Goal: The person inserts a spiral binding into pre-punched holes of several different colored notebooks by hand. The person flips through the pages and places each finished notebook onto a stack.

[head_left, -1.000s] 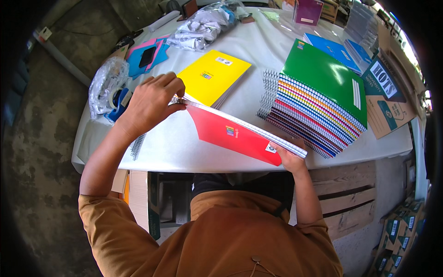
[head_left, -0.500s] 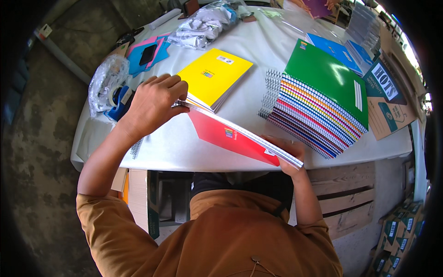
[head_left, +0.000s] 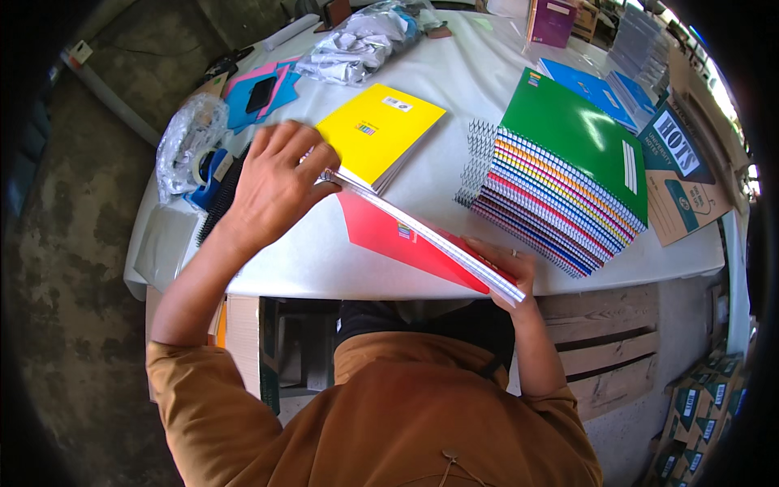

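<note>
A: Where is the red notebook [head_left: 393, 243]?
B: At the centre of the frame, raised over the white table [head_left: 268, 272] and stretched between two bare hands. The left hand [head_left: 280, 174] pinches its upper-left end with bunched fingers; the right hand [head_left: 510, 268] clasps its lower-right end, fingers on the far side, thumb hidden.

A: What crowds the scene?
B: A yellow notebook [head_left: 377, 138] lies just above it, upper centre, its left corner partly covered by the left hand. To the right, a tall stack of spiral notebooks [head_left: 580, 146], green on top, rises near the right hand. A blue tape dispenser [head_left: 213, 180] and a clear plastic bag [head_left: 187, 146] sit beyond the left wrist, at left; a dark phone [head_left: 260, 95] rests on coloured sheets [head_left: 284, 93] at upper left.

A: And how is the red notebook turned?
B: On edge, its long axis slanting from upper left to lower right. The pale edge faces up; the red cover faces the lower edge of the frame.
</note>
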Action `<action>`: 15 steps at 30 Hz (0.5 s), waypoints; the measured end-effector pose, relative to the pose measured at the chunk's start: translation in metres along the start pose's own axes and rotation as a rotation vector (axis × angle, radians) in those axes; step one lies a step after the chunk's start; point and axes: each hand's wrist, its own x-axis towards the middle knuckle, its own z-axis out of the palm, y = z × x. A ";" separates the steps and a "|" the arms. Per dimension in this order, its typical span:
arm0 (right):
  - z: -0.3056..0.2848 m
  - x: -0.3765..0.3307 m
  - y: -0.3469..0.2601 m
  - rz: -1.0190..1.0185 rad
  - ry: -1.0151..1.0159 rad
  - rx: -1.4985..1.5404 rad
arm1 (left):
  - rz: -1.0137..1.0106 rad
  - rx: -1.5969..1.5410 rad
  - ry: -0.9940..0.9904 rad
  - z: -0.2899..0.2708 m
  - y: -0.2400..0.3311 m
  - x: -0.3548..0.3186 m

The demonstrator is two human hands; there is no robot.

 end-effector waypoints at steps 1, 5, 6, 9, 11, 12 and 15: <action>0.002 0.000 0.001 -0.016 0.015 -0.035 | -0.004 0.007 -0.004 0.012 0.004 -0.004; 0.010 -0.007 -0.005 0.001 0.073 0.000 | -0.018 -0.121 0.414 0.112 0.037 -0.055; 0.007 -0.007 -0.006 0.013 0.067 0.105 | 0.091 -0.136 0.321 0.110 0.050 -0.062; 0.010 -0.005 -0.007 -0.039 0.049 -0.016 | 0.147 0.147 0.627 0.092 0.022 -0.051; 0.012 -0.006 -0.014 -0.090 -0.008 -0.114 | -0.019 0.072 0.755 0.095 0.015 -0.037; 0.012 -0.005 -0.021 -0.081 0.026 -0.143 | -0.100 -0.044 0.713 0.114 0.019 -0.030; 0.018 -0.026 0.006 0.047 0.158 0.176 | 0.050 -0.214 0.307 0.155 0.064 -0.075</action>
